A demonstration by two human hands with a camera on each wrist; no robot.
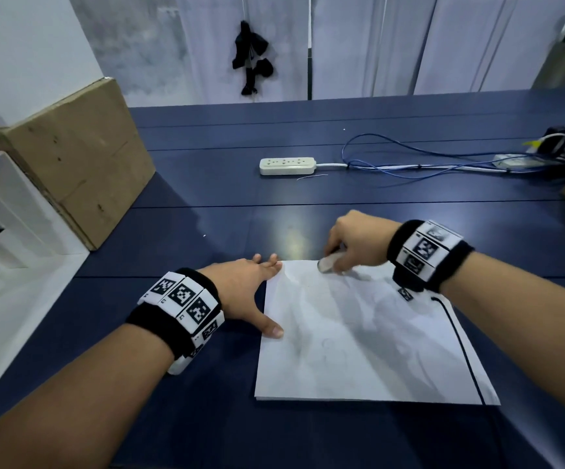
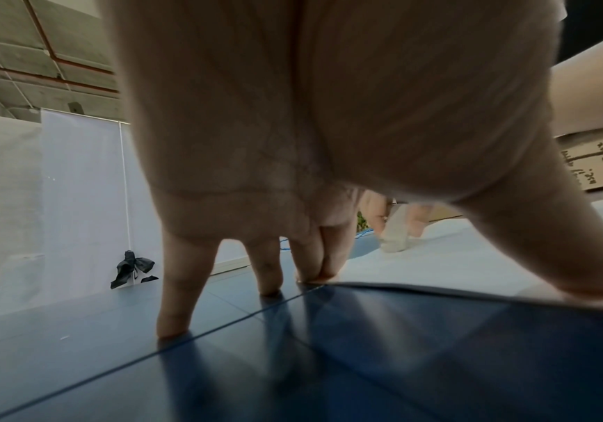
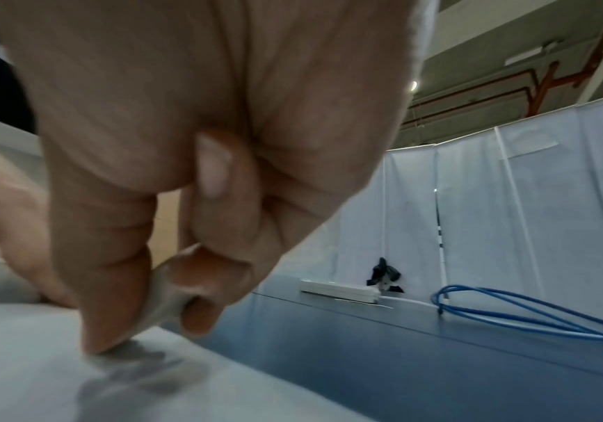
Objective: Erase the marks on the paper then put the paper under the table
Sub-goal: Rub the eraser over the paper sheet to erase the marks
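Right hand (image 1: 352, 242) down at the far edge of the paper (image 1: 369, 336), fingers (image 3: 111, 285) pinching a pale eraser (image 1: 329, 263) with its tip pressed to the sheet, blurred. Left hand (image 1: 244, 292) spread flat, fingers (image 2: 180, 285) straight and apart, tips on the dark blue surface (image 1: 206, 214) and on the sheet's far left corner, thumb pinning the left edge. Paper lying flat near the front of the surface, faint grey marks in the middle, too faint to read. Black cable (image 1: 460, 340) trailing from the right wristband across the sheet's right side. Further back, well apart from the paper: white power strip (image 1: 287, 165), then blue cables (image 1: 409, 160) looping off to the right toward a cluster of plugs. Cardboard box (image 1: 81, 157) standing at the left edge, white foam packing (image 1: 0, 211) beside it. Black cloth scrap (image 1: 250, 59) hanging on a cord against the white curtain (image 1: 375, 45) behind. Nothing lying between the hands and the sheet.
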